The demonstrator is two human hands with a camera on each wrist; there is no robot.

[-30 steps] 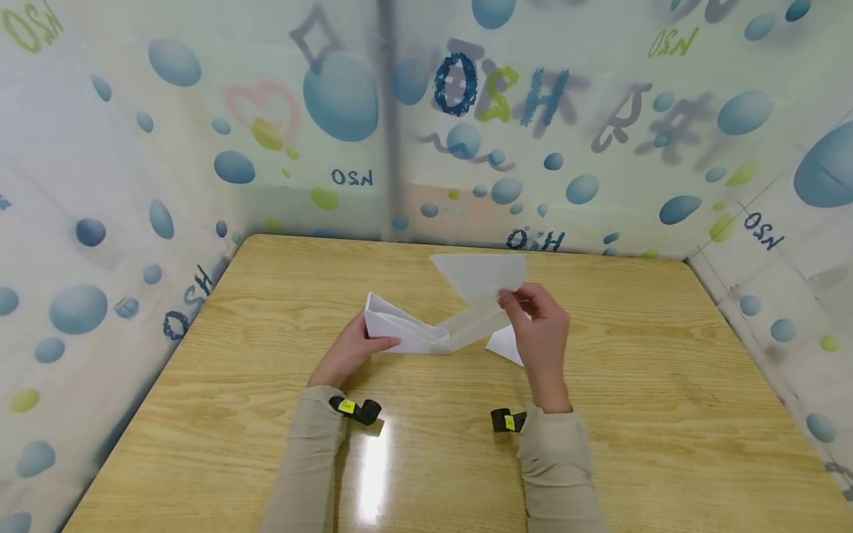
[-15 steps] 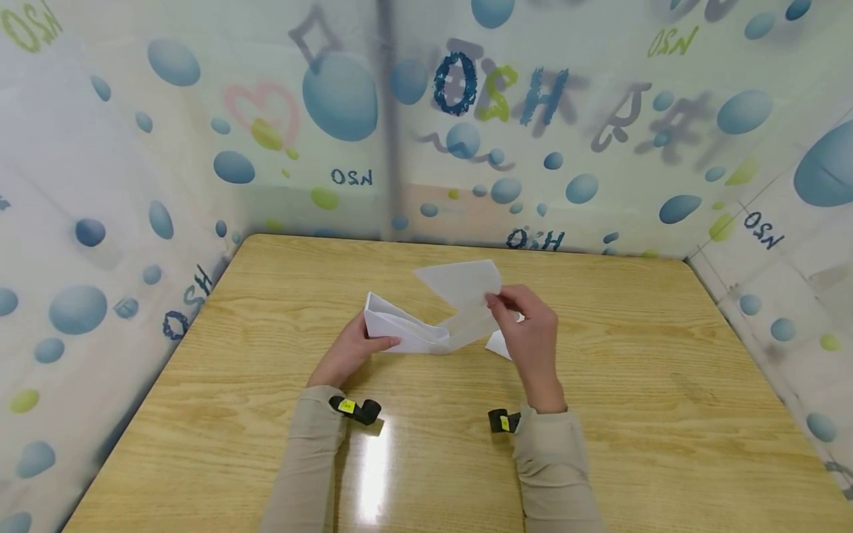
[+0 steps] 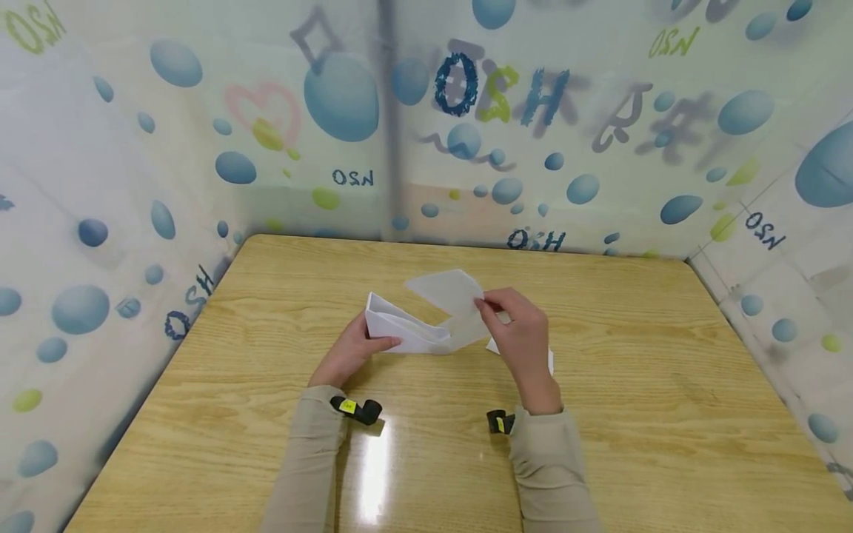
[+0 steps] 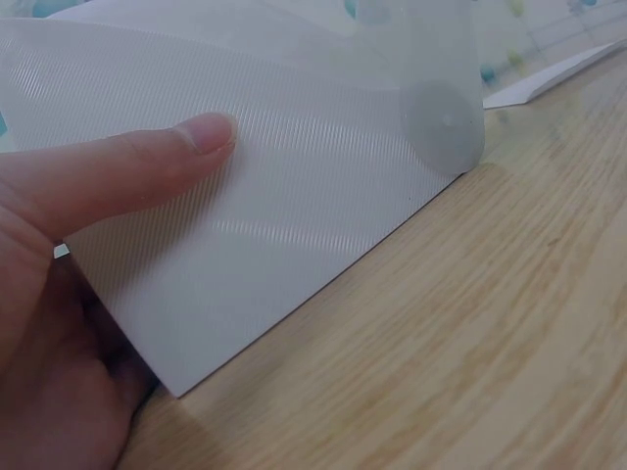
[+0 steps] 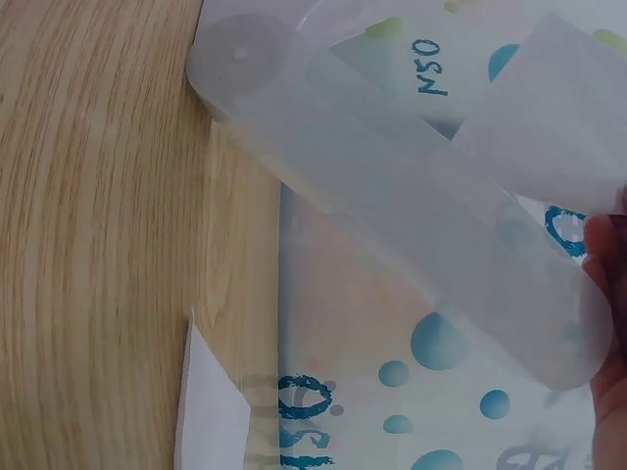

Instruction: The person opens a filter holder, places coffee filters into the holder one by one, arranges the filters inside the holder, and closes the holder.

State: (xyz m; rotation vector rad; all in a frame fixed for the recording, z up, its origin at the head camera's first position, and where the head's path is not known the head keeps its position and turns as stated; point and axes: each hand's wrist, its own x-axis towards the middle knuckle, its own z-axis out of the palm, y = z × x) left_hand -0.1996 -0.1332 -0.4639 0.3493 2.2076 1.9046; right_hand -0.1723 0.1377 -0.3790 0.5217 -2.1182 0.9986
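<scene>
A white, finely ribbed folded piece (image 4: 265, 196) stands on its lower edge, its top spread in a narrow V in the head view. My left hand (image 3: 349, 348) grips its left end, thumb on the front face and fingers behind. From its right end a translucent strip (image 5: 392, 215) with rounded ends slants up. My right hand (image 3: 520, 333) pinches the raised end of this strip. A thin whitish sheet (image 3: 446, 289) extends up and left from those fingertips; how it joins the strip is unclear. Most right fingers lie outside the right wrist view.
Another white folded piece (image 5: 211, 411) lies on the wooden table (image 3: 633, 385), partly behind my right hand in the head view. Walls printed with bubbles enclose the table's back and sides. Black wrist cameras (image 3: 360, 409) sit at both cuffs.
My right hand has moved left and slightly nearer, bringing the strip's raised end and the thin sheet left and lower. The left hand and the ribbed piece stay in place.
</scene>
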